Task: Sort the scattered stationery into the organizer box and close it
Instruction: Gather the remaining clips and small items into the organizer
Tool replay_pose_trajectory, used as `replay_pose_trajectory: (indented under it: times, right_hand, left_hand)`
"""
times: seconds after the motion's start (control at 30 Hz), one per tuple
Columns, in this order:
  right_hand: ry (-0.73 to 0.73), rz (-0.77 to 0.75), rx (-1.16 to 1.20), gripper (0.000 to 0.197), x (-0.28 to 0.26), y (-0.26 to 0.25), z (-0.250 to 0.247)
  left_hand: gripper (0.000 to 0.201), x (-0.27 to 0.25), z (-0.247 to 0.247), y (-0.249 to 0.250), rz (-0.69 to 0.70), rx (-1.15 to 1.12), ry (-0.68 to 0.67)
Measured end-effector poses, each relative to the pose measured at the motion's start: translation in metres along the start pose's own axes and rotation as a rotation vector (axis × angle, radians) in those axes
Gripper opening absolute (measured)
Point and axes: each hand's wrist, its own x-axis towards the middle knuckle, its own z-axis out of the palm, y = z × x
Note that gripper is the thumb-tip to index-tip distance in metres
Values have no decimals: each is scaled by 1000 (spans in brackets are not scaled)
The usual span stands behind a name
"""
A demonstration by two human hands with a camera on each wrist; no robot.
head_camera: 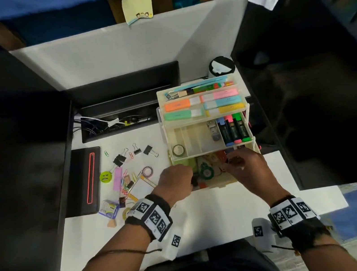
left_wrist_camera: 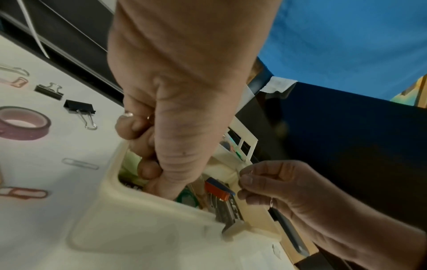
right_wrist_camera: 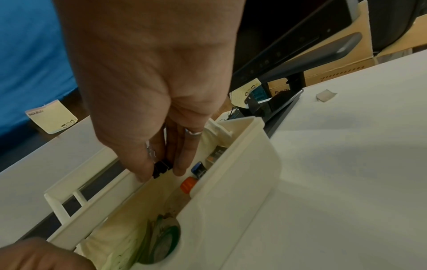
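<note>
Both hands — inside organizer box point(head_camera: 206, 121)

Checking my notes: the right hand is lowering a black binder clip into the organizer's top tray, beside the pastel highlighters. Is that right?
Not the top tray. The right wrist view shows the right hand pinching the black binder clip over the organizer box's bottom compartment; the head view agrees.

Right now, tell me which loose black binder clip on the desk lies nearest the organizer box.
The black binder clip farthest right, its wire handles pointing toward the organizer box. The other clips sit farther left.
</note>
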Motion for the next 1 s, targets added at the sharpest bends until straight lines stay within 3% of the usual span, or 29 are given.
replay_pose_trajectory:
  times: [0.13,0.23,0.33,0.5,0.67,0.83,1.0]
  right_hand:
    - [-107,2,-61,23,8,5,-3]
    - [-248,2,-111,20,11,10,2]
    - [-371,-21,-173,22,12,11,8]
    - [-460,-38,-253,26,20,6,1]
    - [-634,-15,-398,11,24,2,2]
    - [-500,-51,-364,20,21,-2,4]
    - [-346,-210,-355,9,19,-46,18]
  left_hand:
    - [36,-10,-14,5,-14,-283,-21]
    - [31,-12,-19,21,57,-440,-41]
    - [15,-3,-15,42,112,-407,-18]
    - [21,6,-15,64,121,-150,11]
    - [17,7,-15,64,151,-107,-27]
    - [13,-2,-10,41,173,-322,7]
    - [17,-34,-7,-16,214,-457,211]
